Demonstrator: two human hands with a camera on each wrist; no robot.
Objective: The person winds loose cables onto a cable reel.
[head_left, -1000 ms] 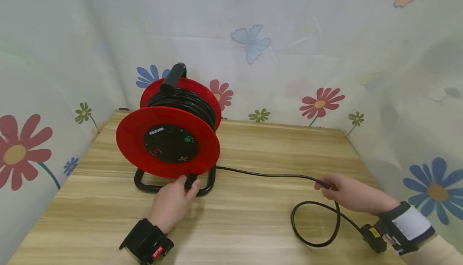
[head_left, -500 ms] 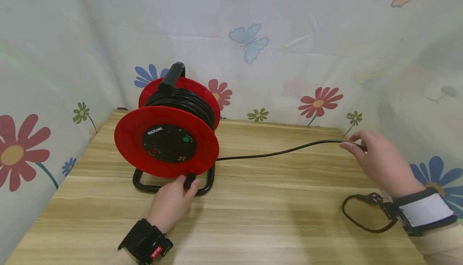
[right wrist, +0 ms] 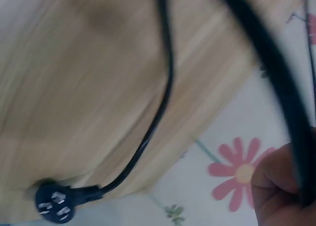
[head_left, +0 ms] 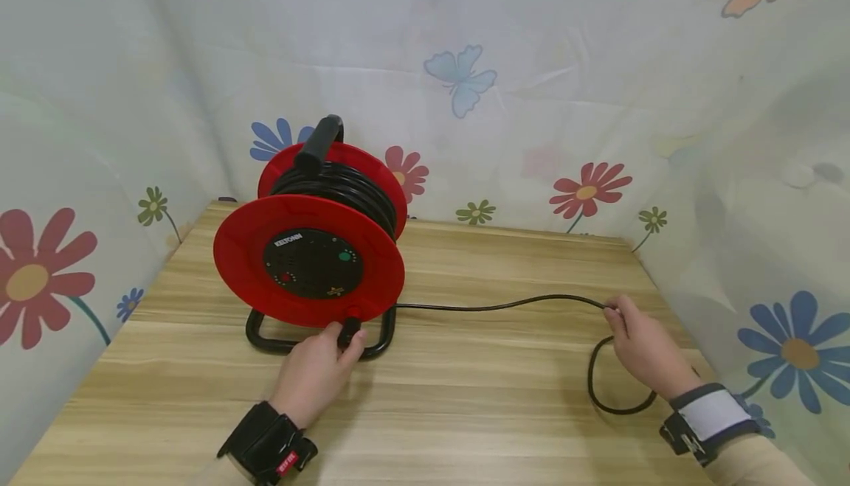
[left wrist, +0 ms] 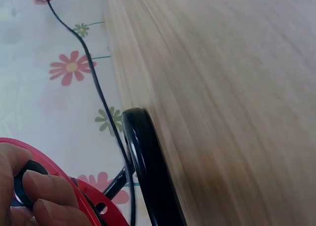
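A red cable reel (head_left: 232, 257) with black cable wound on its drum (head_left: 339, 187) stands on the table's left half. My left hand (head_left: 315, 379) grips the black knob (head_left: 350, 330) low on the reel's front disc; the left wrist view shows fingers curled round this knob. To the right, my right hand (head_left: 644, 342) pinches the black cable (head_left: 491, 308), which runs out from the reel's lower right side. Past that hand the cable loops down on the table. In the right wrist view its end carries a black plug (right wrist: 54, 202) with flat metal pins.
The reel stands on a black tube frame (head_left: 268, 344) with a black carrying handle (head_left: 319, 145) on top. A wooden table (head_left: 465, 412) lies beneath everything. Pale cloth (head_left: 531, 117) with printed flowers and butterflies encloses its back and sides.
My right hand has swung up and right with the cable, then come back down and left. The cable's loose loop has shifted with it. My left hand and the reel look unmoved.
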